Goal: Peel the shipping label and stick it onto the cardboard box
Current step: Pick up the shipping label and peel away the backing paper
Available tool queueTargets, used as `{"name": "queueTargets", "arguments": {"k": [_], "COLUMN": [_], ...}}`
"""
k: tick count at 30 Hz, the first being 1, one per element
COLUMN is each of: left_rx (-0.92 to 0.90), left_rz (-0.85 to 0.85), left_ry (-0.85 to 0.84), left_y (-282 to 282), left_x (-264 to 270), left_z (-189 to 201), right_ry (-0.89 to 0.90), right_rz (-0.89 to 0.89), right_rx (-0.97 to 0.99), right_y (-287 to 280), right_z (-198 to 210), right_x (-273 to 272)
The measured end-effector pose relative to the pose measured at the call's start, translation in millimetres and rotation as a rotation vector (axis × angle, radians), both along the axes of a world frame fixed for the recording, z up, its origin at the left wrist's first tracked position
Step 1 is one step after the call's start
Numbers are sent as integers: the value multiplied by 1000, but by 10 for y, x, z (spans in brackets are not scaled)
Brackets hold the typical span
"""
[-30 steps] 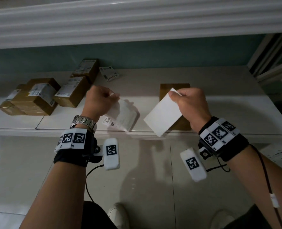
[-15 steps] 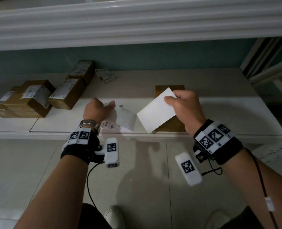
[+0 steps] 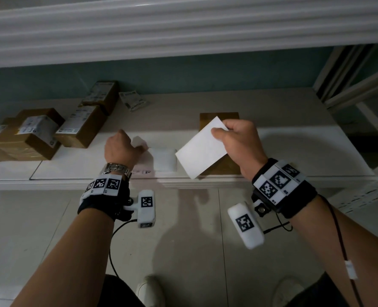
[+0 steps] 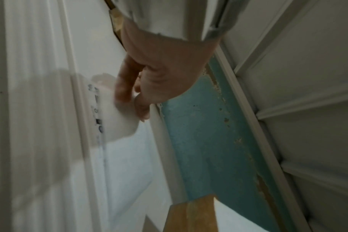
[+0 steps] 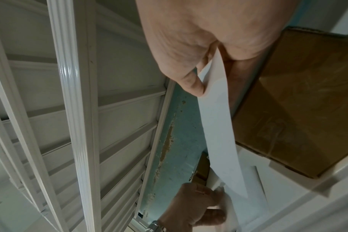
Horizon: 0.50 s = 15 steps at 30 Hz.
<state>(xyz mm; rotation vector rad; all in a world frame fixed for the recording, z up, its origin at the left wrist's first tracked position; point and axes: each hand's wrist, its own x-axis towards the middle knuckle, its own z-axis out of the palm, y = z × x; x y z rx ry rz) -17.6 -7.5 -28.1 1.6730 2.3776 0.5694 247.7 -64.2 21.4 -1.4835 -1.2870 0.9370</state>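
Observation:
My right hand (image 3: 220, 131) pinches a corner of a blank white sheet (image 3: 201, 149), held tilted above a brown cardboard box (image 3: 219, 119) on the shelf. The right wrist view shows that hand (image 5: 205, 87) with thumb and fingers on the white sheet (image 5: 218, 125), beside the box (image 5: 308, 102). To the left, low on the shelf, my left hand (image 3: 126, 147) holds a second sheet (image 3: 163, 159) with print along its near edge. In the left wrist view the left hand (image 4: 133, 97) pinches this curled sheet (image 4: 119, 125). I cannot tell which sheet is label and which is backing.
Several brown boxes (image 3: 37, 134) that carry labels stand at the shelf's left, with two more (image 3: 81, 125) behind them. A loose printed label (image 3: 132, 100) lies near the teal back wall. A white moulding (image 3: 183, 29) overhangs the shelf, whose front edge (image 3: 183, 180) runs below my hands.
My left hand has lowered its printed sheet from mid-air down onto the shelf. The right hand has kept the white sheet over the box.

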Motion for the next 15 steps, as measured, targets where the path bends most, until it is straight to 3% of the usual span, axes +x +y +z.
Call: {"name": "queueTargets", "arguments": {"k": [5,9,11,13,15], "left_rx": [-58,8,61,3,-75], "left_rz": [-5,-63,-163,-325,-511], "left_ry": [-54,-156,-436,-743,-821], "left_y": [1,4,-68,-212,-318], "left_x": [14,84,245,474,632], "left_z": [12,175,356,547,613], "right_ry": [-2,22,38,51,35], "right_rz": [8,10,27,69,146], "right_rx": [-3,-10,-22,-41,-56], "right_y": [-15,-11,-8,-12,-23], "right_z": [-3,12,23,41,50], "right_x": [19,45,58,67,66]}}
